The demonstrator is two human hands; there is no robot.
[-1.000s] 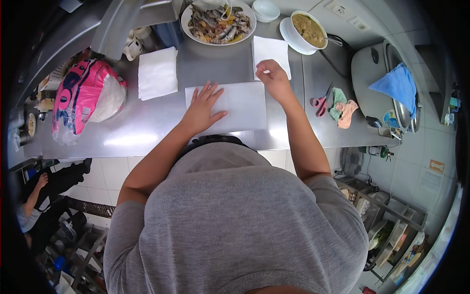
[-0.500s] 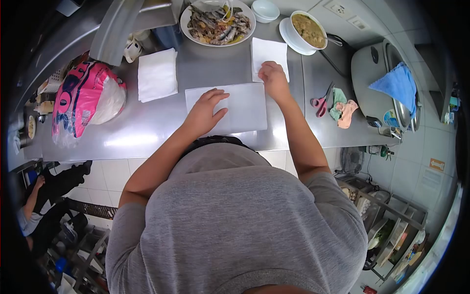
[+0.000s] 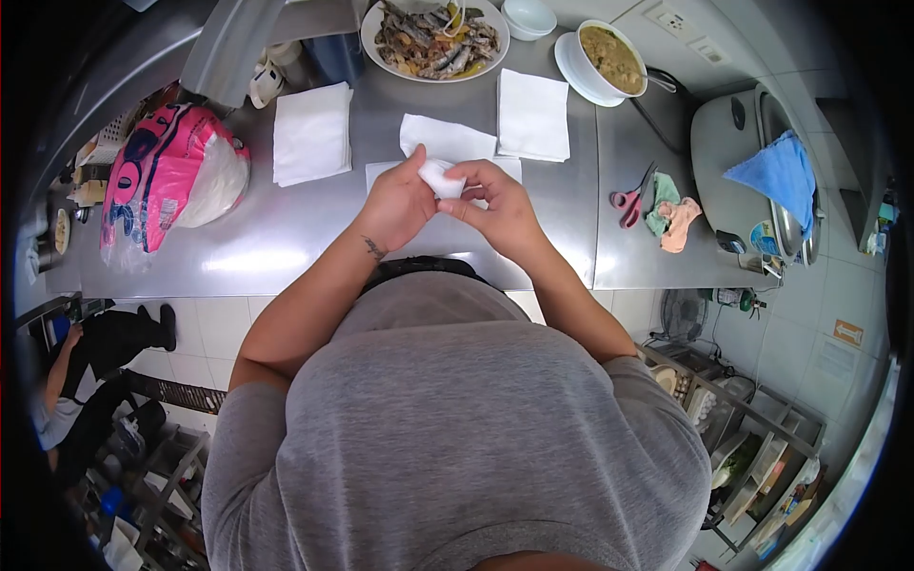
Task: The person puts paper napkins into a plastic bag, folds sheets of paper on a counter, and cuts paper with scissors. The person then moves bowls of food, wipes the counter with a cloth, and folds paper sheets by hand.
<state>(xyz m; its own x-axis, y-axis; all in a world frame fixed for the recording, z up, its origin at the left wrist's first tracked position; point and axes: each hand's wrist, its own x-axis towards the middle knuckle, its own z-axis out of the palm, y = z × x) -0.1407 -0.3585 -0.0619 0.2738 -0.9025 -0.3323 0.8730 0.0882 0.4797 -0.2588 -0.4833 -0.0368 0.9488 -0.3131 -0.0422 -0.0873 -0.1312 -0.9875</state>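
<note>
Over the steel counter [image 3: 314, 224], both my hands meet at a white paper napkin [image 3: 444, 179], bunched where I hold it. A wider white flap [image 3: 446, 137], apparently the same napkin, spreads out beyond the fingers. My right hand [image 3: 497, 205] pinches the bunched part between thumb and fingers. My left hand [image 3: 395, 202] cups its other side, thumb raised along it, fingers partly hidden. Beneath them lies a white sheet [image 3: 381, 172], mostly covered. One stack of napkins [image 3: 312, 133] lies to the left, and another napkin stack [image 3: 533, 114] to the right.
A plate of fish [image 3: 436, 40] and a bowl of soup [image 3: 609, 59] stand at the back. A pink plastic package [image 3: 157, 176] is on the left. Scissors [image 3: 628, 202], cloths [image 3: 678, 221] and a large cooker [image 3: 728, 143] are on the right. Another person [image 3: 71, 390] is at far left.
My right hand has left the right stack and come to the middle. A napkin is now bunched between both hands, above the sheet. My left hand has turned palm inward.
</note>
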